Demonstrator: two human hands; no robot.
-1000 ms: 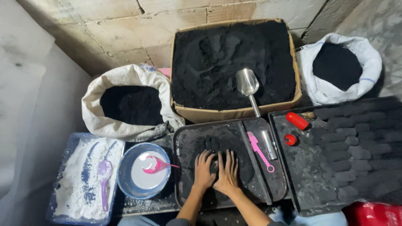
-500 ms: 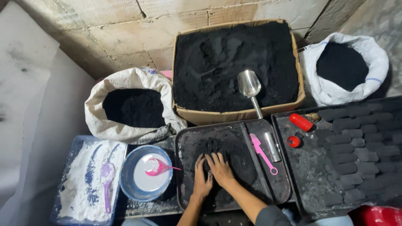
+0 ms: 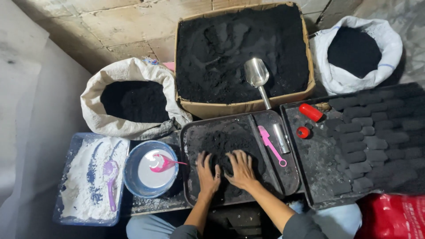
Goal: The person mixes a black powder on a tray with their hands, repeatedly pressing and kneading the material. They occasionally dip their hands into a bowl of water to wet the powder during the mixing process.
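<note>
- Sitting at the top of the view: a cardboard box point(image 3: 242, 107) packed with black powder, a metal scoop point(image 3: 256, 74) lying bowl-down in it, handle sticking out over the near wall.
- Stretching along the right: a long black tray point(image 3: 316, 168) carrying rows of dark pressed briquettes point(image 3: 369, 144), with a red cylinder point(image 3: 311, 112) and a red cap point(image 3: 303, 132) lying near its far left corner.
- Flanking the box: a beige sack point(image 3: 110, 124) of black powder on the left, a white sack point(image 3: 343, 82) of the same on the right.
- Lying dead centre: a black work tray point(image 3: 190, 137) holding a mound of black powder point(image 3: 223, 144); a pink spatula point(image 3: 271, 144) and a small metal tube point(image 3: 280, 138) resting on its right side.
- Sitting bottom left: a blue tub of white powder point(image 3: 82, 186) with a purple spoon point(image 3: 110, 175) in it.
- Standing just beside it: a blue bowl point(image 3: 133, 177) of white liquid, pink spoon point(image 3: 164, 163) leaning in it.
- Pressing into the mound: left hand point(image 3: 208, 175), fingers spread and bent down into the powder, gripping nothing solid.
- Working right alongside, the two hands touching: right hand point(image 3: 241, 170), fingers splayed wide, palm down on the powder, closing on nothing.
</note>
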